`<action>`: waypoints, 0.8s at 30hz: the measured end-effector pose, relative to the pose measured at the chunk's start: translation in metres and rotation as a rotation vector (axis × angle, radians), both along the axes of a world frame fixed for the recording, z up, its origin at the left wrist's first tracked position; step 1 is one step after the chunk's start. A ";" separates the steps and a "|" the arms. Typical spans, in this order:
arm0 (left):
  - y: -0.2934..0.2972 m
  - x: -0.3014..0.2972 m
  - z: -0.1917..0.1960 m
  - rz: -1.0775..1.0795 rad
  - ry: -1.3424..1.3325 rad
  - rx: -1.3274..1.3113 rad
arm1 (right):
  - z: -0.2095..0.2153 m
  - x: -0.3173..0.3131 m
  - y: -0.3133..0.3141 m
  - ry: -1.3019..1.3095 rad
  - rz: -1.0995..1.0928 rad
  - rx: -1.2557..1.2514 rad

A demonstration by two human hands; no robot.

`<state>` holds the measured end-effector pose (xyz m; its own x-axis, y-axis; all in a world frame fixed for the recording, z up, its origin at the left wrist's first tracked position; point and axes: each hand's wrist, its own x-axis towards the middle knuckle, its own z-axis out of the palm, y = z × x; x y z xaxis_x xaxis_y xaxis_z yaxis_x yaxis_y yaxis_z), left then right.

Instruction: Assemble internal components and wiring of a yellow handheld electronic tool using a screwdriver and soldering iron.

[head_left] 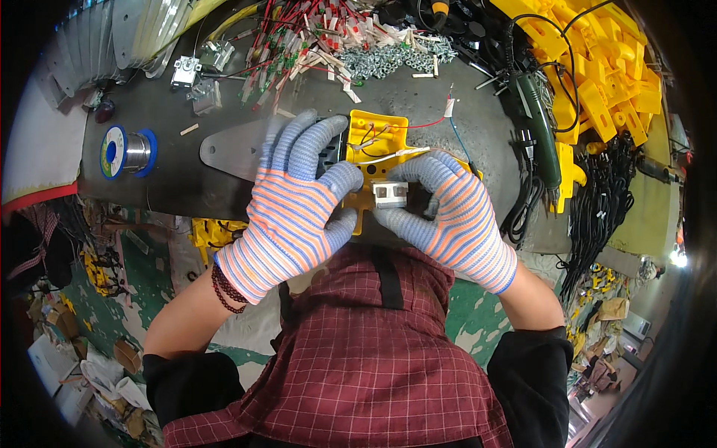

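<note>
Both my hands wear striped knit gloves with grey-blue fingers. Near the table's front edge, my left hand (pixel 295 187) is closed at the left side of a yellow plastic housing (pixel 385 123), its thumb and fingers bent round that edge. My right hand (pixel 455 205) pinches a small white and metallic rectangular component (pixel 390 196) with two dark slots, over the housing's near part. Thin wires and a white sleeved wire (pixel 396 155) lie across the open housing. A red wire (pixel 429 123) runs right to a white tag (pixel 449 108). My fingers hide part of the housing.
A pointed grey metal plate (pixel 228 149) lies left of my hands, with a solder spool (pixel 134 153) beyond. Red wires (pixel 299 45) and metal hardware (pixel 396 60) are heaped at the back. A green-handled tool (pixel 541 134), black cords (pixel 601 209) and yellow housings (pixel 597 75) occupy the right.
</note>
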<state>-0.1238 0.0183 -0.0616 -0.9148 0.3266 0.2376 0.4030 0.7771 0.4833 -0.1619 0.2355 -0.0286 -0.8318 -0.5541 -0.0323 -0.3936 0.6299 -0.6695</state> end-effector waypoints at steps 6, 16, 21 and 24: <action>0.006 -0.002 0.006 0.012 -0.002 -0.088 | -0.002 0.002 -0.001 0.041 -0.007 -0.021; 0.011 -0.002 0.006 0.022 -0.016 -0.118 | -0.016 0.002 0.006 0.170 0.073 -0.078; 0.008 0.002 -0.004 0.004 0.020 -0.064 | -0.008 0.001 0.003 0.190 0.112 0.000; 0.005 0.003 -0.006 -0.018 0.014 -0.016 | -0.010 0.002 0.005 0.201 0.113 -0.029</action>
<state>-0.1210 0.0236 -0.0677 -0.9054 0.3464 0.2452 0.4234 0.7773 0.4653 -0.1600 0.2409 -0.0383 -0.7528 -0.6421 0.1447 -0.5874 0.5563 -0.5878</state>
